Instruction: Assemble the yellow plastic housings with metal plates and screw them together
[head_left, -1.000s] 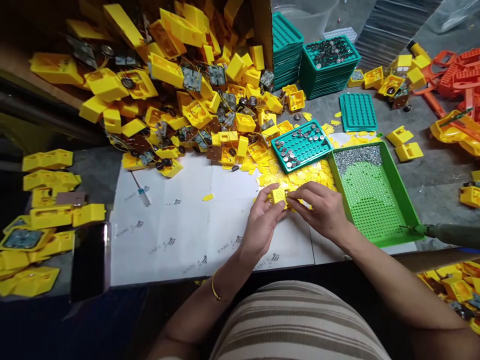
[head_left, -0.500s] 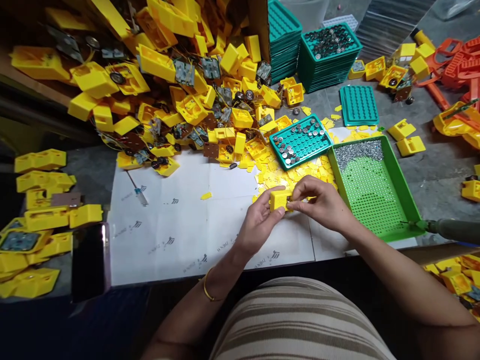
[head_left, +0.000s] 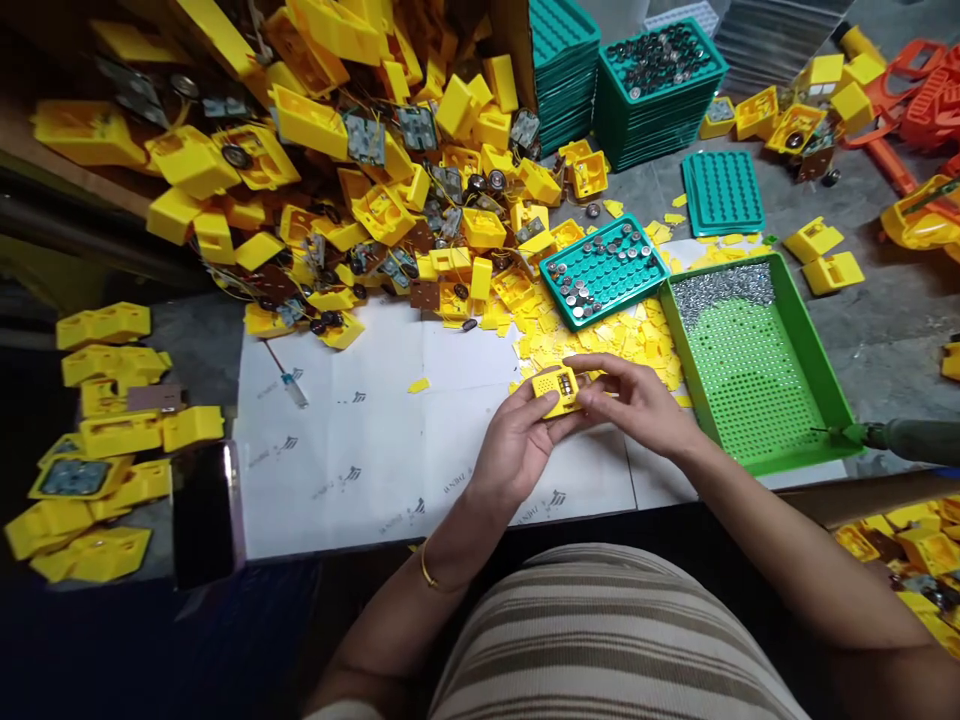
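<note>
Grey worktop (head_left: 877, 380), white printed sheet (head_left: 450, 430) on it, left of the green basket (head_left: 808, 340). Largest heap: yellow cases with wired boards (head_left: 386, 210), far left of the basket, too tangled to count. One basket, perforated floor, loose silver bits at its far end. Behind it, 2 teal stacks (head_left: 649, 135), the nearer one topped with dark discs. Teal trays: 1 flat beyond the basket, 1 disc tray (head_left: 622, 300) just left of its far corner, partly filled.

Both hands left of basket. Left hand (head_left: 517, 450): fingers curled round the held case, thumb on its face, firm grip. Right hand (head_left: 645, 400): fingers bent, slightly spread at the case's right end, index along the top edge; can't tell if anything's pinched. 1 phone (head_left: 206, 510), well left of basket; 1 screwdriver (head_left: 295, 388), same side.

Held case (head_left: 551, 381): small, yellow, rounded, grid of holes in the face, dark slot with shiny bits beside it. Between both hands, left of basket.
</note>
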